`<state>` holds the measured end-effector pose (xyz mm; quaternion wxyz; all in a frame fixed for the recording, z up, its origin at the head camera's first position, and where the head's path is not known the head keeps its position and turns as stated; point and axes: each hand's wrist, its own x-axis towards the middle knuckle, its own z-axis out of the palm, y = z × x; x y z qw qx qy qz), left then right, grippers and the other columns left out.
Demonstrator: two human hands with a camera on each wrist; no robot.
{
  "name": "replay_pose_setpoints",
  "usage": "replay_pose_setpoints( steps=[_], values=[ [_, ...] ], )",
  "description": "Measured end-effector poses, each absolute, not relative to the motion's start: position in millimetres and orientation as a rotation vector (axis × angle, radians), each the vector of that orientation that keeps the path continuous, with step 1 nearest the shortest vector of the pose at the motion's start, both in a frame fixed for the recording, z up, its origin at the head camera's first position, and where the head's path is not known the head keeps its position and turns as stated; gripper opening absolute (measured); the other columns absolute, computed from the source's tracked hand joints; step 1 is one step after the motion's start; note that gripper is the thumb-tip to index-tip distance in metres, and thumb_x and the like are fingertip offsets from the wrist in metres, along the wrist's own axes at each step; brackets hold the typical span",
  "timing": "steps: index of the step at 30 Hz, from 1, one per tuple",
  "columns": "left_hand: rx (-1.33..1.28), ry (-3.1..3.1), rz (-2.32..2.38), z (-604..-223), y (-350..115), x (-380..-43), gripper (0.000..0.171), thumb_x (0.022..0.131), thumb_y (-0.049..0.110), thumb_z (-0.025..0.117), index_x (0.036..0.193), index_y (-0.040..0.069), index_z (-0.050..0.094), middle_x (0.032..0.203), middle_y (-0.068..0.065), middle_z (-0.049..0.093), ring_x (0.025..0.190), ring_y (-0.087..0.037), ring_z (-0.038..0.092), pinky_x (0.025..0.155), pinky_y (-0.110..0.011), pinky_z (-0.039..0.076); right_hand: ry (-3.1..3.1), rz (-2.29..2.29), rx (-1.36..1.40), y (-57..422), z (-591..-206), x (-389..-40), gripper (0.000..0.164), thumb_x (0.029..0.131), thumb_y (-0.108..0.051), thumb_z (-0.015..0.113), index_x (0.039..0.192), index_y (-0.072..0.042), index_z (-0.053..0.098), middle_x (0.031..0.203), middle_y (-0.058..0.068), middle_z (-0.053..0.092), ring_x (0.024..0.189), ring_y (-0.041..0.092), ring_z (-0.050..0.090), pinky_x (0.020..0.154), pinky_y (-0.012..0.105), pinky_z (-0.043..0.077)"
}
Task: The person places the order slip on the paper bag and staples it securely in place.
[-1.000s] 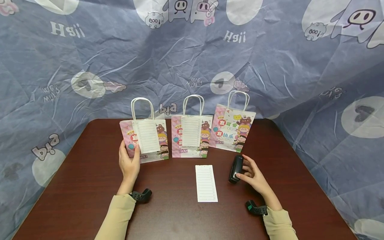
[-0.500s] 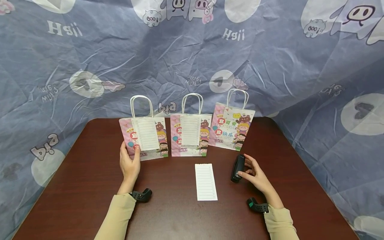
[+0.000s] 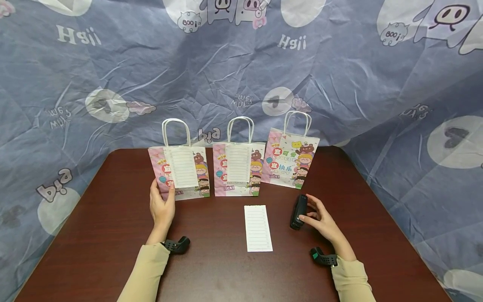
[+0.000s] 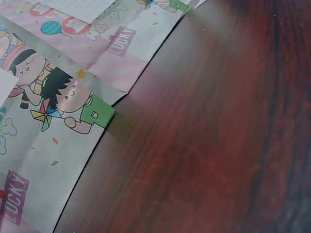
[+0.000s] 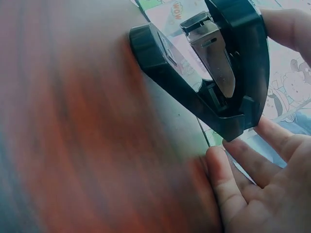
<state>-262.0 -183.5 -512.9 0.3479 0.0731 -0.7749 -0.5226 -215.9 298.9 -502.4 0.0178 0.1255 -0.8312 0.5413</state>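
In the head view my left hand (image 3: 162,207) grips the lower left side of the left paper bag (image 3: 203,182), thumb in front; its other fingers are partly hidden. A lined paper slip (image 3: 183,167) hangs over that bag's front below the handles. My right hand (image 3: 320,220) holds a black stapler (image 3: 299,212) above the table's right half. The right wrist view shows the stapler (image 5: 257,63) with its arms spread and its metal part exposed. Between the hands lies a loose lined slip (image 3: 258,228). The left wrist view shows bag fronts (image 4: 63,170), but not the hand.
A middle paper bag (image 3: 234,191) carries another lined slip (image 3: 237,163) on its front. At right stands a third bag (image 3: 290,161), tilted, with its printed front uncovered. The dark wooden table (image 3: 219,268) meets a blue patterned cloth (image 3: 211,75) behind the bags.
My right hand has shifted slightly right with the stapler. The left bag's lower edge sits a little farther back, my left hand still on it. The head view has shifted slightly.
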Motion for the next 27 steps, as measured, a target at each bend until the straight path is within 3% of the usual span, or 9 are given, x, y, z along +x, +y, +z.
replay_pose_setpoints(
  steps=[7,14,19,27],
  values=[
    [0.181,-2.011,-1.363,-513.1,-183.7,-262.3,0.057,0.090,0.024,0.062,0.137,0.002,0.038,0.129,-0.020,0.047,0.117,-0.031,0.044,0.095,-0.047,0.032,-2.609,1.677,0.352,298.4,-501.7,-213.8,0.070,0.087,-0.007,0.064,0.145,-0.005,0.025,0.136,0.024,0.036,0.107,0.035,0.047,0.081,0.020,0.045],
    [0.162,-1.977,-1.365,-512.7,-183.3,-261.9,0.057,0.090,0.024,0.062,0.137,0.002,0.039,0.125,-0.020,0.047,0.110,-0.028,0.047,0.088,-0.040,0.035,-2.604,1.663,0.365,298.6,-502.5,-214.0,0.067,0.088,-0.007,0.063,0.145,-0.003,0.027,0.139,0.026,0.034,0.109,0.036,0.048,0.083,0.018,0.044],
    [0.165,-1.923,-1.364,-512.6,-183.1,-261.9,0.055,0.089,0.016,0.061,0.137,0.002,0.039,0.124,-0.019,0.048,0.108,-0.025,0.048,0.086,-0.033,0.035,-2.585,1.677,0.384,298.0,-502.4,-213.8,0.064,0.089,-0.006,0.062,0.144,-0.002,0.029,0.139,0.027,0.035,0.106,0.037,0.050,0.082,0.019,0.045],
    [0.181,-1.833,-1.317,-511.2,-182.2,-262.7,0.047,0.085,0.003,0.053,0.132,-0.001,0.044,0.130,-0.014,0.048,0.112,-0.026,0.050,0.088,-0.035,0.038,-2.521,1.677,0.440,298.3,-503.9,-215.2,0.063,0.089,-0.001,0.061,0.143,0.003,0.028,0.140,0.027,0.033,0.116,0.040,0.042,0.085,0.016,0.043]
  ],
)
